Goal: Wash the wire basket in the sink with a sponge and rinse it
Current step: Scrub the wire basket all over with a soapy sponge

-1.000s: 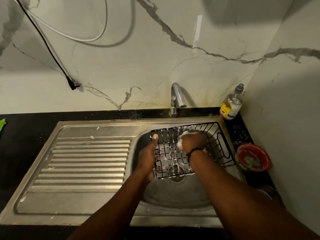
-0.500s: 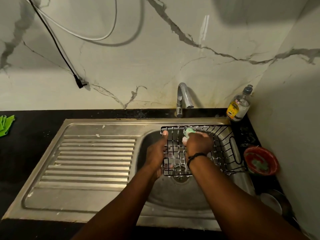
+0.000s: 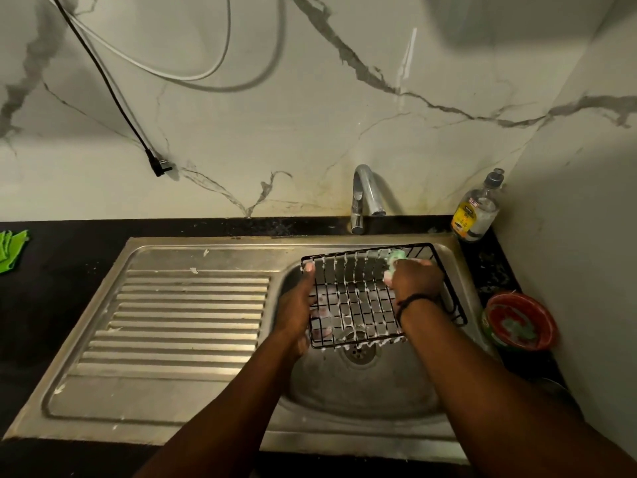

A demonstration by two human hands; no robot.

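A black wire basket point(image 3: 358, 305) is held above the round steel sink bowl point(image 3: 362, 391), tilted with its open side toward me and suds on its wires. My left hand point(image 3: 296, 308) grips the basket's left edge, thumb on the top corner. My right hand point(image 3: 415, 279) is inside the basket at its far right, holding a soapy green sponge point(image 3: 393, 262) against the far wall. The sponge is mostly hidden by my fingers.
The tap point(image 3: 365, 194) stands behind the bowl, with no water running. A soap bottle point(image 3: 477, 213) sits at the back right corner. A red bowl point(image 3: 520, 320) rests on the right counter. The ribbed drainboard point(image 3: 179, 322) lies left; a green cloth point(image 3: 12, 250) at far left.
My right hand has slid the sponge rightward and farther back along the basket's far wall. The left hand keeps its grip on the left edge. The view has shifted slightly.
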